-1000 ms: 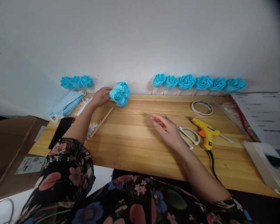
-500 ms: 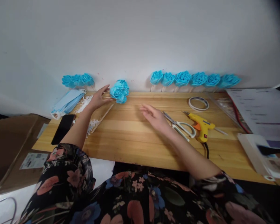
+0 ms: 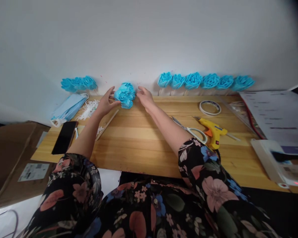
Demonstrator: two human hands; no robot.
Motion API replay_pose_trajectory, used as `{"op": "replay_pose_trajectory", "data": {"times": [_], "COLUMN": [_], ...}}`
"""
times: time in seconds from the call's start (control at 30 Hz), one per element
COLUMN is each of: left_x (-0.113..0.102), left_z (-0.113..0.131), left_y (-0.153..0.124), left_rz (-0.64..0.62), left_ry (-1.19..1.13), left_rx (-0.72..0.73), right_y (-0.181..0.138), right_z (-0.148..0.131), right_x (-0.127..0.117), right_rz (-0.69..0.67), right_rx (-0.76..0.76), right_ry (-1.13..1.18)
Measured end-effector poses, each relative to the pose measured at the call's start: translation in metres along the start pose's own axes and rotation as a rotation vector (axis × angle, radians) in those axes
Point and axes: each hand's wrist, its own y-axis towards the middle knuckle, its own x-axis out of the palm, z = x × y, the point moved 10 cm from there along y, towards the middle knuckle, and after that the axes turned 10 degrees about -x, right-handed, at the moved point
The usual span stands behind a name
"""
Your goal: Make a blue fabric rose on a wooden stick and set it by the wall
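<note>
A bunch of blue paper flowers [image 3: 125,95] is close to the wall, over the back of the wooden table. My left hand [image 3: 108,103] is curved round its left side, thumb below and fingertips above, and seems to hold the bunch by its thin stems, which the hand mostly hides. On the other side is my right hand [image 3: 145,97], fingers apart, its tips close to the petals or just touching them. Whether they touch is unclear. A thin wooden stick [image 3: 106,125] lies in front of my left hand, beside some white strings [image 3: 88,109].
Blue flowers on sticks lean on the wall at left [image 3: 78,83] and right [image 3: 193,80]. Face masks [image 3: 69,107] and a phone [image 3: 64,137] lie at left. At right are scissors [image 3: 198,135], a yellow glue gun [image 3: 215,132], a tape roll [image 3: 210,108] and papers [image 3: 275,115].
My right hand has moved left and away from me, from the middle of the table to the flowers' right side. My left hand and the bunch have hardly moved.
</note>
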Motion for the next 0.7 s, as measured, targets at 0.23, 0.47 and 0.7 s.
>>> {"op": "replay_pose_trajectory", "data": {"times": [0.23, 0.47, 0.7], "left_x": [0.002, 0.002, 0.004], "left_z": [0.002, 0.006, 0.011], "left_y": [0.003, 0.004, 0.008], "left_rz": [-0.001, 0.013, 0.062], "left_ry": [-0.016, -0.06, -0.051], "left_rx": [-0.002, 0.011, 0.048], "right_y": [0.024, 0.038, 0.041], "right_z": [0.006, 0.013, 0.01], "right_x": [0.007, 0.012, 0.006], "right_rz": [0.021, 0.05, 0.086], "right_rx": [-0.025, -0.025, -0.033], "right_ry": [-0.018, -0.033, 0.032]}}
